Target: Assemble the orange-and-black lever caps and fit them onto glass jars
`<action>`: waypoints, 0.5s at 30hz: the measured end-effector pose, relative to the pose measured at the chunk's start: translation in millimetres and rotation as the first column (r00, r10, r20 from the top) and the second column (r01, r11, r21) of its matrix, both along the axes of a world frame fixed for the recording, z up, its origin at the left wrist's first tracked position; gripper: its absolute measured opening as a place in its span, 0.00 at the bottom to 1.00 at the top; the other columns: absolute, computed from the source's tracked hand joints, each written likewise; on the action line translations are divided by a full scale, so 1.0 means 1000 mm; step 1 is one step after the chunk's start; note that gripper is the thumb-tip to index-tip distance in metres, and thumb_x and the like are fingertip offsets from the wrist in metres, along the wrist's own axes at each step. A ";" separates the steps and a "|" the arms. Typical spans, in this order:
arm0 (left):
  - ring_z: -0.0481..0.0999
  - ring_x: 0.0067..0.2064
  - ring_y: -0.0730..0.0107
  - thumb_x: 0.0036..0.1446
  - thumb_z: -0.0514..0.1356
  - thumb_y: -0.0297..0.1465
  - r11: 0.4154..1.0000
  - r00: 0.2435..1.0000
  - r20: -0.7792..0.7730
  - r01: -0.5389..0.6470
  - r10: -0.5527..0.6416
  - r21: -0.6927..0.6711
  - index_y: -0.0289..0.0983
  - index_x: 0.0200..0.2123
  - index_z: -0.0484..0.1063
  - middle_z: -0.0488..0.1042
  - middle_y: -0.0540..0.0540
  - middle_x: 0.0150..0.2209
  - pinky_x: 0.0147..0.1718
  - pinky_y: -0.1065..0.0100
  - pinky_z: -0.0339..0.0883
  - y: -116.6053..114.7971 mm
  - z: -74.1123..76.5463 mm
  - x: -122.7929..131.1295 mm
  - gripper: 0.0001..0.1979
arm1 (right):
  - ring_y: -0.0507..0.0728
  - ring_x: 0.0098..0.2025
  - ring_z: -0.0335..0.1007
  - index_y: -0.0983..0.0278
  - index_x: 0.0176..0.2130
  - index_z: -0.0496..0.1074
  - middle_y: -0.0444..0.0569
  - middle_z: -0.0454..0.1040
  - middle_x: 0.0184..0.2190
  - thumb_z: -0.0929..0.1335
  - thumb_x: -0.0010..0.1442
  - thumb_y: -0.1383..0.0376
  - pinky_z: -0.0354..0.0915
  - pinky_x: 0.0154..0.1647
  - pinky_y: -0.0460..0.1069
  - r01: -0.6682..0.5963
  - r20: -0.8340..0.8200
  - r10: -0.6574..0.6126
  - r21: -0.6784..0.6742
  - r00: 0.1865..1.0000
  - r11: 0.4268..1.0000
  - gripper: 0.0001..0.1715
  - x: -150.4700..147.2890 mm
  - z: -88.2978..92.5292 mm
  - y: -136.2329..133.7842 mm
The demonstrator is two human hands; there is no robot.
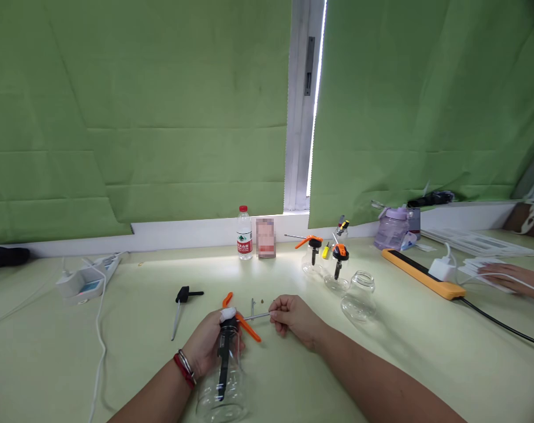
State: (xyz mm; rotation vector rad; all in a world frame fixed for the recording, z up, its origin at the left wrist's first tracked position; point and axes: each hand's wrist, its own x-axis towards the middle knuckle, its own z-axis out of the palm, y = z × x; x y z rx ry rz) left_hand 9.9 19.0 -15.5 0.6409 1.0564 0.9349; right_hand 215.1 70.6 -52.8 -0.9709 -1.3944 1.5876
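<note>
My left hand [205, 346], with white wrapping on the thumb, grips the neck of a clear glass bottle [222, 390]. The bottle has a black pump top with an orange trigger lever [249, 329], and a black tube [223, 367] hangs inside it. From the top a thin metal spout [260, 315] runs right, its end pinched between my right thumb and fingers; my right hand [296, 320] is closed. Behind the spout lie a small metal rod [252, 306] and a tiny dark piece [262, 301]. A black part with a metal tube [184, 295] lies to the left.
Glass bottles with orange-levered tops [337, 258] and an uncapped glass jar [359, 296] stand right of centre. A water bottle [244, 238] and a blurred box [265, 238] are at the back. Power strips [420, 275] lie either side. Another person's hand [509, 275] rests far right.
</note>
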 end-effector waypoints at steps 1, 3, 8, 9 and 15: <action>0.69 0.18 0.70 0.50 0.57 0.39 1.000 1.000 0.006 -0.003 0.003 -0.004 0.36 0.29 0.66 0.69 0.50 0.19 0.21 0.68 0.63 0.000 0.000 0.000 0.11 | 0.48 0.19 0.63 0.67 0.29 0.68 0.41 0.68 0.19 0.74 0.42 0.59 0.60 0.19 0.45 0.015 -0.016 -0.015 0.023 1.000 1.000 0.17 0.000 0.000 0.000; 0.69 0.18 0.70 0.50 0.58 0.39 1.000 1.000 0.011 -0.017 0.017 -0.005 0.36 0.29 0.65 0.69 0.51 0.19 0.22 0.68 0.64 0.001 -0.001 -0.001 0.11 | 0.49 0.20 0.64 0.67 0.28 0.69 0.40 0.67 0.19 0.74 0.41 0.61 0.61 0.21 0.45 0.041 -0.039 -0.038 0.058 0.998 0.997 0.16 0.000 0.001 0.000; 0.70 0.19 0.69 0.50 0.58 0.39 1.000 1.000 0.025 -0.005 0.004 0.021 0.37 0.28 0.65 0.68 0.52 0.18 0.21 0.68 0.63 0.002 -0.005 -0.002 0.11 | 0.50 0.23 0.67 0.68 0.31 0.71 0.45 0.71 0.23 0.74 0.42 0.58 0.64 0.25 0.46 0.037 -0.067 -0.035 0.019 0.997 0.999 0.19 -0.001 0.007 -0.003; 0.70 0.19 0.69 0.50 0.58 0.39 1.000 1.000 0.026 0.000 -0.001 0.023 0.37 0.28 0.65 0.68 0.52 0.18 0.21 0.68 0.63 0.003 -0.006 -0.002 0.11 | 0.50 0.23 0.68 0.69 0.31 0.71 0.46 0.72 0.24 0.73 0.44 0.56 0.64 0.24 0.46 0.031 -0.055 -0.031 -0.004 0.998 1.000 0.20 -0.001 0.007 -0.004; 0.68 0.18 0.71 0.50 0.58 0.39 1.000 1.000 0.022 -0.009 0.008 0.019 0.36 0.27 0.65 0.68 0.51 0.18 0.21 0.68 0.62 0.003 -0.008 -0.002 0.11 | 0.49 0.17 0.64 0.68 0.26 0.68 0.44 0.69 0.19 0.71 0.46 0.53 0.60 0.17 0.45 0.029 0.012 -0.029 -0.037 1.000 0.999 0.21 -0.003 0.003 -0.004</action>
